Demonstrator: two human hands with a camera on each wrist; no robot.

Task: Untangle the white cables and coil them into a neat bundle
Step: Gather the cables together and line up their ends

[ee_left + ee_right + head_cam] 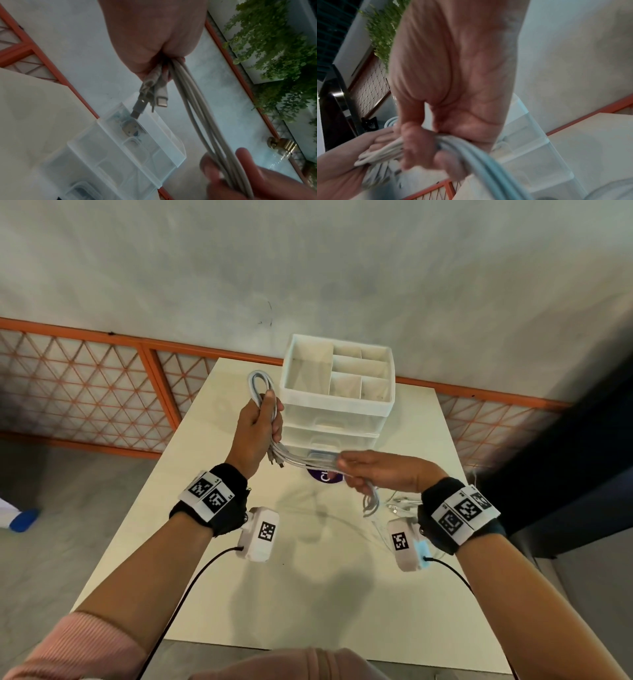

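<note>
A bundle of white cables [308,462] is stretched between both hands above the pale table [308,577]. My left hand [265,422] grips one end upright, with a folded loop [260,385] sticking out above the fist and the plugs [275,462] hanging below it. In the left wrist view the plugs [161,100] dangle beside the cable strands [193,108]. My right hand [359,470] grips the other end, fingers curled round the strands, and a short loop [371,501] hangs beneath it. The right wrist view shows the cables [471,155] passing through the right hand [423,146] towards the left hand [342,169].
A white drawer organiser [337,392] with open top compartments stands just behind the hands. A purple round label [325,475] lies on the table under the cables. More thin white cables [400,505] lie loose near the right wrist. An orange mesh railing [102,392] runs behind the table.
</note>
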